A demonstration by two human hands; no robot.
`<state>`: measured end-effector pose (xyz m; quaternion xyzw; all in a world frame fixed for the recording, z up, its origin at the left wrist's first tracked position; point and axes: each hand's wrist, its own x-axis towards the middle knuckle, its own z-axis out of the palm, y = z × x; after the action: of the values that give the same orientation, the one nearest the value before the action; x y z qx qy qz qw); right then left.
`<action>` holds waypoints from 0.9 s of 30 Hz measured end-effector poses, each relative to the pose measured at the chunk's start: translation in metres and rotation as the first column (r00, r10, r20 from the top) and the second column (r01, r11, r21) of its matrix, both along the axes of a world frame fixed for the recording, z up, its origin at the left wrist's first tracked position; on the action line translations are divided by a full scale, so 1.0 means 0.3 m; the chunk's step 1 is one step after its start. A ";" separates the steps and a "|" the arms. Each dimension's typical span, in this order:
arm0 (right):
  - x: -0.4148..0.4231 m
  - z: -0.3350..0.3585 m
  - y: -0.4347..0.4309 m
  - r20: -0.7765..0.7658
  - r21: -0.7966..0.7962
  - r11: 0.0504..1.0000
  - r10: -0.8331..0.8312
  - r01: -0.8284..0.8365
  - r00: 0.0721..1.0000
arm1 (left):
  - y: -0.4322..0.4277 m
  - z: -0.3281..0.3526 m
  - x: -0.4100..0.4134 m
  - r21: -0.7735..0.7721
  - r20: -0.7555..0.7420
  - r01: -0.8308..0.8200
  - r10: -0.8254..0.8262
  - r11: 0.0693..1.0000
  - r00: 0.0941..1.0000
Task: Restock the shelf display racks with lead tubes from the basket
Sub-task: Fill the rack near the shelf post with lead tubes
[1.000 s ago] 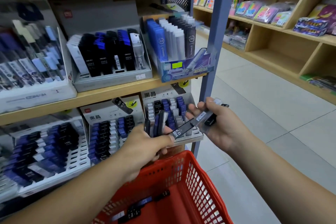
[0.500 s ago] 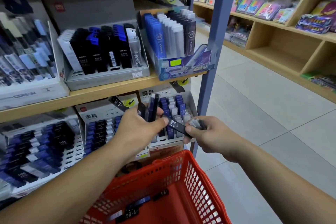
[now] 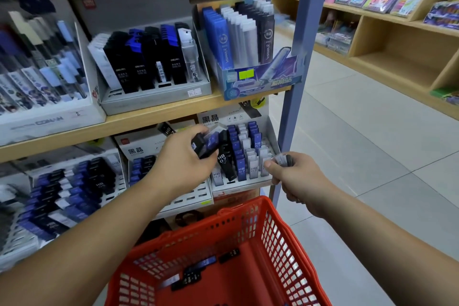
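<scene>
Black lead tube (image 3: 226, 159) tilted over the rack (image 3: 248, 183).
Left hand (image 3: 183, 159) gripped several, right hand (image 3: 298, 176) pinched another; straightening likely needed before pushing.

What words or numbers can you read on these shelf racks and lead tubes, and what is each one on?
"HB 07": black lead tube at the white right-hand rack.
"黑晶": that rack's white header card.
"CONAN" and "2": white cardboard display box at far left.
"HB 05": black tube in the left white slotted tray.
Grey tray's price sticker: too blurred to read.
</scene>
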<state>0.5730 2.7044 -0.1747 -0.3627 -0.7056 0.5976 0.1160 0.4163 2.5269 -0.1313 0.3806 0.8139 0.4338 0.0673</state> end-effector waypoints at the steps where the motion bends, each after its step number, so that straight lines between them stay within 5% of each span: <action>1: -0.004 -0.003 -0.008 -0.007 -0.003 1.000 0.013 -0.013 1.000 | -0.006 -0.009 -0.007 -0.046 -0.030 0.021 -0.023 0.999 0.999; 7: -0.015 0.007 -0.044 0.019 -0.073 0.992 0.104 -0.102 0.994 | 0.004 -0.085 -0.010 -0.197 -0.201 0.073 -0.114 0.978 0.973; 13: 0.000 0.039 -0.038 -0.145 -0.435 0.875 0.164 -0.212 0.976 | 0.044 -0.104 -0.022 -0.114 -0.059 0.020 -0.027 0.993 0.998; 27: -0.001 0.044 -0.007 -0.280 -0.682 0.697 0.033 -0.223 0.960 | 0.048 -0.067 -0.077 -0.276 -0.097 0.118 -0.150 0.954 0.984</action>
<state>0.5727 2.7024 -0.1614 -0.2520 -0.4262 0.8687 0.0124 0.3933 2.5413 -0.1515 0.4469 0.8402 0.2903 0.0999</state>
